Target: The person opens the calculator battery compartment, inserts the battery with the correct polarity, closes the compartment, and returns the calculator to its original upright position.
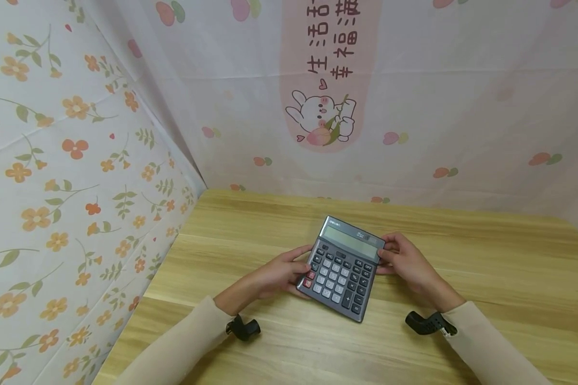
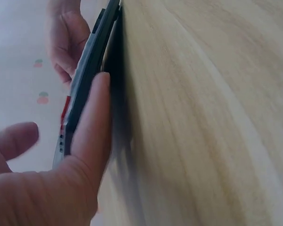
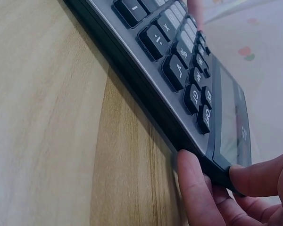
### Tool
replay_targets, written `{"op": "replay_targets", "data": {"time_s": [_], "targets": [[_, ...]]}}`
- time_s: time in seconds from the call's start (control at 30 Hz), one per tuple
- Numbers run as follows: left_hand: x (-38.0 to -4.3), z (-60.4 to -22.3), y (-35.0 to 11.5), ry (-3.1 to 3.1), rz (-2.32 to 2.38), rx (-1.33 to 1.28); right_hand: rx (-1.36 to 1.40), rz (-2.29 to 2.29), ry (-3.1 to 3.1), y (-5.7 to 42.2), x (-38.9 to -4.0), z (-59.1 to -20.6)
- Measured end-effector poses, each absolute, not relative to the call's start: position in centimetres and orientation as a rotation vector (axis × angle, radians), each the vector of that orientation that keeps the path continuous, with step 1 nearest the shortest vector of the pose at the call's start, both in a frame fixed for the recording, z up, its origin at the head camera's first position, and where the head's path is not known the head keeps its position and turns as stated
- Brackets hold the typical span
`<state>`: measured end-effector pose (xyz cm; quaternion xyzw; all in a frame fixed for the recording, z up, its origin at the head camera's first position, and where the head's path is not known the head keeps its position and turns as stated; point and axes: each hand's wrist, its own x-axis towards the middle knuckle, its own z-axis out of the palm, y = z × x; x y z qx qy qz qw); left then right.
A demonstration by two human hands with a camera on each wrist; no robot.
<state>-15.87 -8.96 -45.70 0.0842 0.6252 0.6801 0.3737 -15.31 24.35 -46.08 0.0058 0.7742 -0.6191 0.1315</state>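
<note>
Calculator (image 1: pixel 341 268) is pinched at two o'clock by the right hand (image 1: pixel 405 261), the spread left hand (image 1: pixel 279 274) supporting nine o'clock, probably for steadiness.

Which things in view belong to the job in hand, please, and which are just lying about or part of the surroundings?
In the job:
calculator, held by both hands
left hand, gripping its side near the red keys
right hand, pinching it beside the display

Surroundings:
wooden table
floral cloth
rabbit-printed cloth
</note>
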Motion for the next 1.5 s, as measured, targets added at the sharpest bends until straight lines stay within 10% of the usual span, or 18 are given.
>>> {"op": "replay_targets", "data": {"time_s": [1.5], "targets": [[-15.2, -43.9, -9.9, 1.633, 1.888, 0.344, 0.006, -1.804, 2.402, 23.7, -15.0, -46.8]]}}
